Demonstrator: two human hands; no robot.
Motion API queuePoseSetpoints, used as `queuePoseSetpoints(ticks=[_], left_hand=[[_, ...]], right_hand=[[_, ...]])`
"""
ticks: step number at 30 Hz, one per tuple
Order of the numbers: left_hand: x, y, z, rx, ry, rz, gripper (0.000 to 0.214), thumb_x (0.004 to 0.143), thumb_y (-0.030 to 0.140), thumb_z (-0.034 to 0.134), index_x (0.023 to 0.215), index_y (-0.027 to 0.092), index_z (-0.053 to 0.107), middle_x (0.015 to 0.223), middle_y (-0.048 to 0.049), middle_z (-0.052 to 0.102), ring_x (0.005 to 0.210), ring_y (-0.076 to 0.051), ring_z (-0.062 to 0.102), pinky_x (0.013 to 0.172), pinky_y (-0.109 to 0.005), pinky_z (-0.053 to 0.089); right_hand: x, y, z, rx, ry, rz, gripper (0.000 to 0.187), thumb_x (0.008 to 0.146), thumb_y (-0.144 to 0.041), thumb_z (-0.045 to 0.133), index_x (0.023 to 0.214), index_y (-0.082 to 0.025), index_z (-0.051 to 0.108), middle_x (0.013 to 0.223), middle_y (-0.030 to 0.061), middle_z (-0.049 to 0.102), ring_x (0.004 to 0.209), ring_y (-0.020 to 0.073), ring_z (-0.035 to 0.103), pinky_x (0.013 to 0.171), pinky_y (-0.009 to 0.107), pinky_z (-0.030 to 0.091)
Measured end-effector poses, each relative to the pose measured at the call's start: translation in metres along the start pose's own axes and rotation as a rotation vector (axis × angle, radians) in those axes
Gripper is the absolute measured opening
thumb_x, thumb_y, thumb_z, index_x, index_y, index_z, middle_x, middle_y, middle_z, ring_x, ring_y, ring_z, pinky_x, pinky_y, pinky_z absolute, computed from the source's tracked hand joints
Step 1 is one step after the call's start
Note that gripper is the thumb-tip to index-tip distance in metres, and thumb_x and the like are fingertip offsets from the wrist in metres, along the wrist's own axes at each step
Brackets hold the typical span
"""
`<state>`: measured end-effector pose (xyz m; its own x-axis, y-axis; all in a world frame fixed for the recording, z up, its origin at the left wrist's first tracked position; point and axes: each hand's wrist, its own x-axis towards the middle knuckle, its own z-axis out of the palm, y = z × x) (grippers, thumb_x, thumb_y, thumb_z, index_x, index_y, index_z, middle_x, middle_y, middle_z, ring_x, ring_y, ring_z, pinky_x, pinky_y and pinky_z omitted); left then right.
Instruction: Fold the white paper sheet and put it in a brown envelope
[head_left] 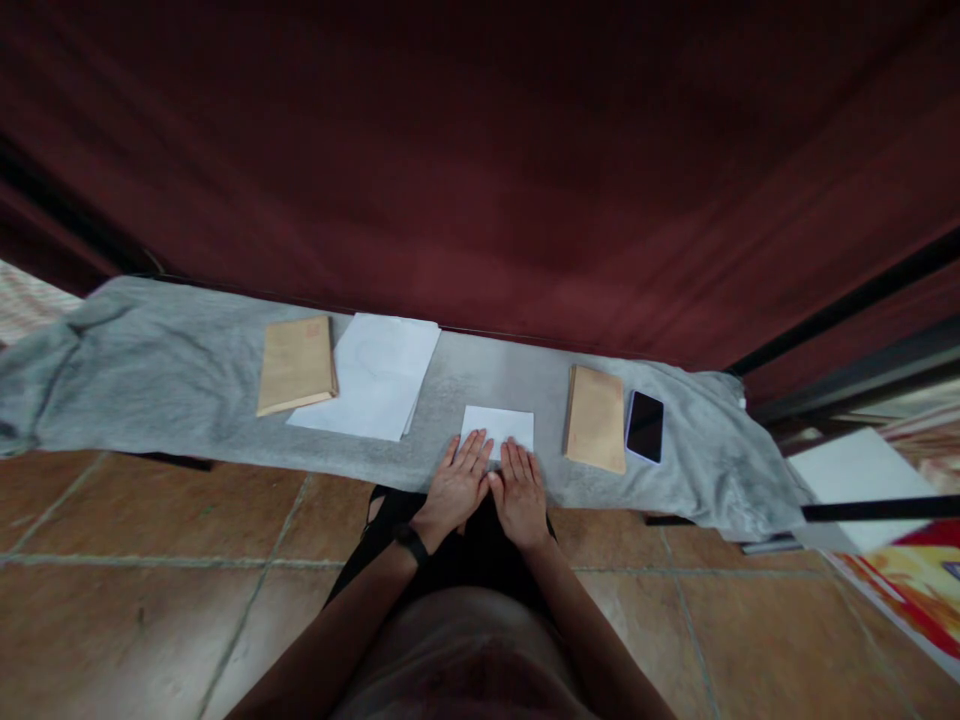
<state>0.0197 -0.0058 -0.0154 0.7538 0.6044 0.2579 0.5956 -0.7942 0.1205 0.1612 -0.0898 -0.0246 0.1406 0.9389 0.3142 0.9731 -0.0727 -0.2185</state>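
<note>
A small white rectangle of paper (pixel 498 418), seemingly folded, lies on the grey cloth in front of my body. My left hand (pixel 459 484) rests flat over its near left part, fingers stretched forward. Beside it, my right hand (pixel 519 492) lies flat on the near right part, fingers also extended. The two thumbs come close together at the paper's near edge, which the hands partly cover. To the left are larger white sheets (pixel 382 375) in a loose stack. Brown envelopes (pixel 296 365) overlap the left side of those sheets.
Another stack of brown envelopes (pixel 596 418) lies right of my hands, with a phone (pixel 645 427) next to it. Grey cloth (pixel 180 370) covers the narrow table. Behind it hangs a dark red curtain (pixel 480 200). A white board (pixel 862 480) and black bar stand far right.
</note>
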Motion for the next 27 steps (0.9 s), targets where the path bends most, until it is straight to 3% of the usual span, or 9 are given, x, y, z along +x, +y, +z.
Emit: queuePoseSetpoints(ticks=[7,20,27], left_hand=[[-0.001,0.003,0.003,-0.008,0.025,-0.095,0.065,0.099,0.032,0.044,0.156,0.005,0.030,0.160,-0.0193,0.034,0.152,-0.027,0.026,0.126,-0.049,0.021],[-0.003,0.004,0.004,0.011,0.104,-0.201,0.081,0.100,0.047,0.046,0.159,0.002,0.014,0.158,-0.0267,0.034,0.150,-0.033,0.031,0.124,-0.055,0.024],[-0.003,0.005,0.003,0.009,0.084,-0.213,0.078,0.100,0.048,0.044,0.158,0.002,0.019,0.158,-0.0265,0.033,0.150,-0.033,0.030,0.123,-0.055,0.024]], right_hand=[[-0.005,0.005,0.002,-0.014,0.040,0.045,0.060,0.107,-0.042,0.032,0.156,-0.007,0.033,0.158,0.0184,0.041,0.148,0.0262,0.035,0.121,0.048,0.027],[-0.010,0.014,0.002,-0.008,0.053,0.122,0.061,0.107,-0.042,0.031,0.157,-0.008,0.030,0.159,0.0202,0.037,0.148,0.0286,0.034,0.119,0.052,0.029],[-0.013,0.018,0.003,-0.019,0.057,0.132,0.060,0.107,-0.041,0.029,0.156,-0.006,0.032,0.159,0.0209,0.038,0.149,0.0293,0.032,0.119,0.051,0.029]])
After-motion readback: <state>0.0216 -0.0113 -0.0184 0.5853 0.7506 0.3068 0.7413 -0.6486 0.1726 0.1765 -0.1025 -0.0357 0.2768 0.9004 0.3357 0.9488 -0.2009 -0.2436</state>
